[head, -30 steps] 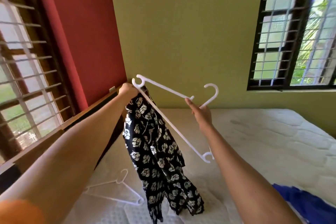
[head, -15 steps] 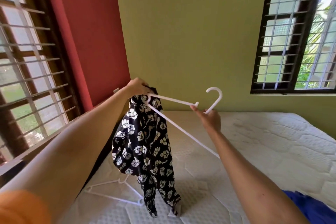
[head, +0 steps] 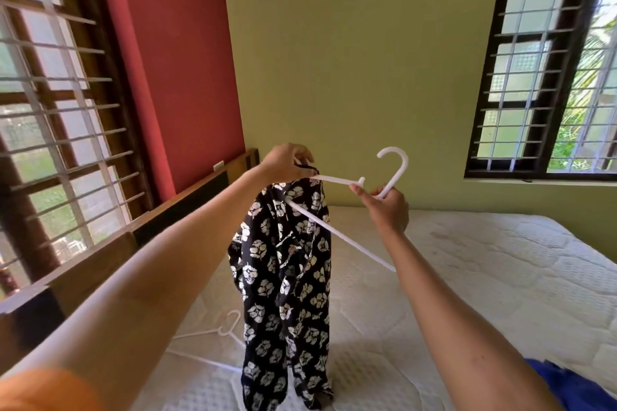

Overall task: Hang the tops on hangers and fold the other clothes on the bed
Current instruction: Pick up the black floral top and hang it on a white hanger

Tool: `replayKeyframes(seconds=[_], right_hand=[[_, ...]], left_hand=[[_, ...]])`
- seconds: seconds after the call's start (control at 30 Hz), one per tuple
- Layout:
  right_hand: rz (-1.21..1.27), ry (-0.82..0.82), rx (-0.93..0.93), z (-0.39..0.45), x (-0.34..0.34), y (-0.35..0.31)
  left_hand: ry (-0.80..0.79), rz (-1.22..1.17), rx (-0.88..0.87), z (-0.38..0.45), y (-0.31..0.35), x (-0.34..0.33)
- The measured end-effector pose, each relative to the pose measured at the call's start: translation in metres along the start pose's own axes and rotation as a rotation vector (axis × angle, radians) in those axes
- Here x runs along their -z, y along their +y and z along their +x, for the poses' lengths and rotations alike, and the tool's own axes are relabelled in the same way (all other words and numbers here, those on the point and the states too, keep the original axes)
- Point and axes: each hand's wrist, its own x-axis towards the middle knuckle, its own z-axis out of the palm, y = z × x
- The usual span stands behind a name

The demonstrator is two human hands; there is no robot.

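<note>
— White plastic, that hanger (head: 337, 233)?

— Yes. The right hand (head: 387, 207) is wrapped around its neck just under the hook, which points up. One arm of the hanger runs left into the black top with white flowers (head: 287, 277); the long bottom bar slants down to the right, in front of the cloth.

— And the left hand (head: 287, 162)?

— Fingers pinched on a thin dark strap at the top of the garment, right at the tip of the hanger's left arm. The top hangs from there in the air, its lower end reaching down to the mattress (head: 484, 277).

— Anything else on the bed?

— A second white hanger (head: 213, 334) lies flat on the mattress, left of the hanging cloth. A blue garment (head: 574, 387) sits at the lower right edge, partly cut off.
</note>
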Motion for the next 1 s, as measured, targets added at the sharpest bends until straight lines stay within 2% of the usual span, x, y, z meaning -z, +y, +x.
replayKeyframes(seconds=[0.17,0.27,0.37,0.5,0.63,0.77,0.93,1.0], right_hand=[[0.008,0.037,-0.065,0.005,0.013,0.007],[-0.013,0.034,-0.036,0.004,0.008,-0.001],[-0.039,0.0,0.025,0.002,-0.001,-0.012],[-0.072,-0.101,0.138,-0.002,-0.014,-0.029],[0.095,-0.093,0.098,0.006,-0.001,-0.022],[0.203,-0.074,0.033,0.014,0.018,0.001],[0.236,-0.17,0.041,0.011,0.006,-0.016],[0.286,-0.218,0.071,0.013,-0.003,-0.025]], left_hand=[[0.027,0.083,-0.015,-0.011,-0.016,0.007],[0.037,0.031,0.005,-0.007,-0.011,-0.001],[-0.022,0.068,0.024,0.0,0.002,-0.01],[-0.086,0.024,-0.053,0.007,0.03,-0.021],[-0.01,0.068,-0.148,0.001,0.035,-0.011],[0.08,0.212,-0.073,-0.003,0.018,0.009],[0.003,0.244,-0.08,0.002,0.035,-0.009],[0.085,0.293,-0.109,0.005,0.045,-0.018]])
